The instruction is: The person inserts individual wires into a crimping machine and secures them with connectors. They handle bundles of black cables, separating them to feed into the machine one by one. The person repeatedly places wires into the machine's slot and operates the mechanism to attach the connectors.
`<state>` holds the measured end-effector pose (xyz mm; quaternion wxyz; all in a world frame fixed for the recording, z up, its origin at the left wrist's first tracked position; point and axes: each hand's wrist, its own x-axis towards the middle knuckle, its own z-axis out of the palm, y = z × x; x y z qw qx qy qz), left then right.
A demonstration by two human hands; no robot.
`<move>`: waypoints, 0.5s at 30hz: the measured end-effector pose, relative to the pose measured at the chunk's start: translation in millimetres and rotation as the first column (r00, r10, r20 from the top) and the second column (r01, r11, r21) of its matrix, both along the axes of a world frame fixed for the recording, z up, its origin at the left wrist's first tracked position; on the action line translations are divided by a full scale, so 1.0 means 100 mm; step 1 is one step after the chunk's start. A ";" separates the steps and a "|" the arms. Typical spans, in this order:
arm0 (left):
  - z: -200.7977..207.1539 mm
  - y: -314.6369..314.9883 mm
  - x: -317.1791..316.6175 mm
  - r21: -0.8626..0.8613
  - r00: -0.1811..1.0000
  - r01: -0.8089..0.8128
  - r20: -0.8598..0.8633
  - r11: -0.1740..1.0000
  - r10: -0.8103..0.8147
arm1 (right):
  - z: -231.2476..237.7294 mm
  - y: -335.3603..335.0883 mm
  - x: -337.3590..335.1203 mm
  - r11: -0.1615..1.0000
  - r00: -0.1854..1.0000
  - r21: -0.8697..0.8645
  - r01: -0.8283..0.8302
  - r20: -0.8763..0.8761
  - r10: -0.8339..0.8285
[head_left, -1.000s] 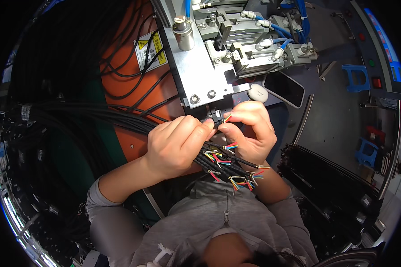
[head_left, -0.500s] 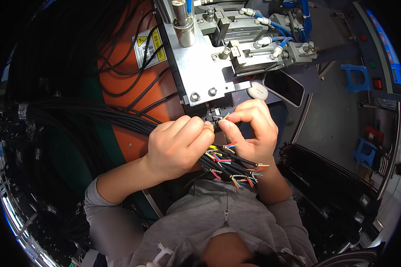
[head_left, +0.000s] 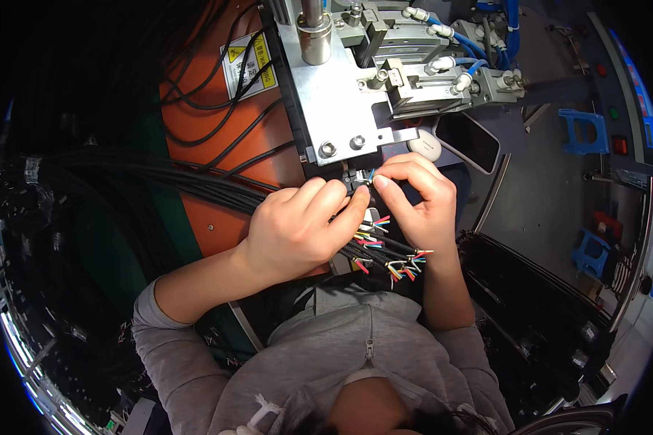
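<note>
My left hand (head_left: 297, 223) is closed, its thumb and index finger pinched at the small black metal fixture (head_left: 354, 179) under the machine's plate. It seems to grip the end of a black cable, mostly hidden by the fingers. Just right of the fixture my right hand (head_left: 422, 199) pinches thin coloured wires (head_left: 371, 175) between thumb and index finger; a bluish tip shows there. Below both hands, several black braided cables (head_left: 374, 250) fan out with stripped ends of red, yellow, white and blue wires (head_left: 403, 271). They run beneath my left hand from the thick cable bundle (head_left: 196, 190).
The machine's silver plate (head_left: 334, 109) overhangs the fixture, with pneumatic cylinders (head_left: 435, 90) and blue hoses beyond. A round white case (head_left: 424, 146) and a phone (head_left: 469, 142) lie to the right. Loose black cables cross the orange surface (head_left: 196, 138). Blue stools (head_left: 585, 132) stand on the floor.
My left fingertips have shifted right and a little forward, closer in at the fixture. The right hand's pinch stays beside them. The whole view has shifted slightly.
</note>
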<state>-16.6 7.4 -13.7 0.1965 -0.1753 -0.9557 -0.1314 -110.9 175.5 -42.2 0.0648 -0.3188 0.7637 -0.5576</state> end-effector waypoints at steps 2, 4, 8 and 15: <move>-0.01 0.02 0.00 -0.017 0.999 -0.037 0.017 0.999 0.037 | -0.03 -0.08 0.03 0.997 0.993 0.038 0.059 -0.102 -0.055; -0.01 0.04 -0.01 -0.040 0.997 -0.070 0.033 0.997 0.071 | -0.02 -0.13 0.04 0.994 0.991 0.079 0.072 -0.118 -0.062; 0.04 0.09 0.01 -0.095 0.991 -0.112 0.058 0.989 0.118 | -0.01 -0.10 0.06 0.994 0.991 0.096 0.047 -0.129 -0.035; 0.01 0.07 -0.01 -0.083 0.993 -0.108 0.043 0.991 0.112 | -0.17 -0.15 0.08 0.992 0.986 -0.018 0.127 -0.108 -0.129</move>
